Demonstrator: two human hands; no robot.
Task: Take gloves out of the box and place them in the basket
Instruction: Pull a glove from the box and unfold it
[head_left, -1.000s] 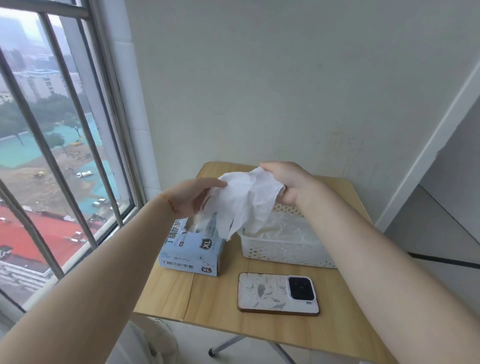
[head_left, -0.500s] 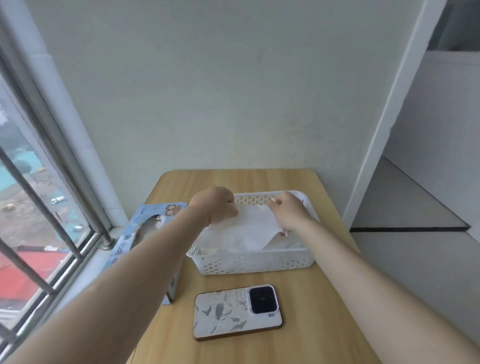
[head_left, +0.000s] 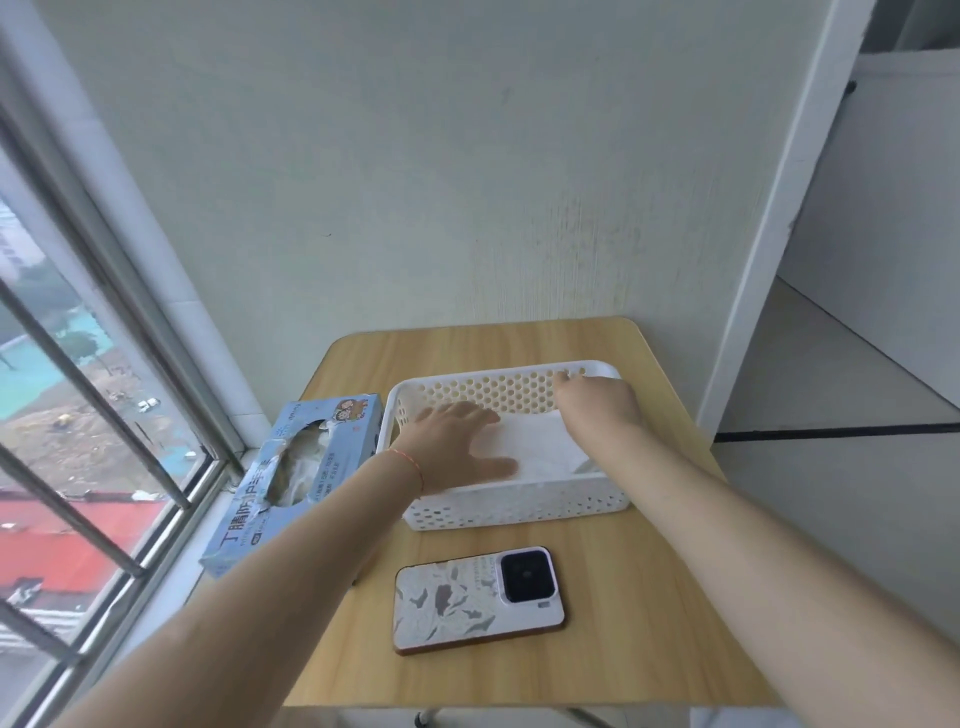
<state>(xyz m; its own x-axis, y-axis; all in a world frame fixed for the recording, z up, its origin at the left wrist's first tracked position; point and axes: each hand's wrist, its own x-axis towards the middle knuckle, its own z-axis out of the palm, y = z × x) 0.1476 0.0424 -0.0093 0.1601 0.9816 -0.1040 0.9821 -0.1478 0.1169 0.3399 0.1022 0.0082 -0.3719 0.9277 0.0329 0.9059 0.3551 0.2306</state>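
**Both hands inside the basket, flat on the gloves**

Left fingers (head_left: 470, 415) straight and spread, palm down, pressing on the white gloves (head_left: 540, 441) in the basket. Left hand (head_left: 457, 447) grips nothing; thumb lies out toward the right along the glove surface. A thin red string (head_left: 410, 462) circles the left wrist.

Right hand (head_left: 597, 402) reaches in from the right, over the far right corner of the basket. Its fingers point toward the perforated far wall and look loosely extended; fingertips are blurred against the holes, so whether they touch the wall or the gloves cannot be told. Nothing seen pinched in it.

The gloves lie as a flat white layer on the basket floor, between the two hands and partly under the left palm.

White perforated plastic basket (head_left: 519, 506) sits on the wooden table (head_left: 623, 649), toward the far side.

Light blue glove box (head_left: 249, 525) just left of the basket, at the table's left edge by the window (head_left: 78, 415). Its torn top opening shows more white gloves inside.

A phone (head_left: 467, 605) in a marbled white case lies camera side up on the table, near the basket's front wall.
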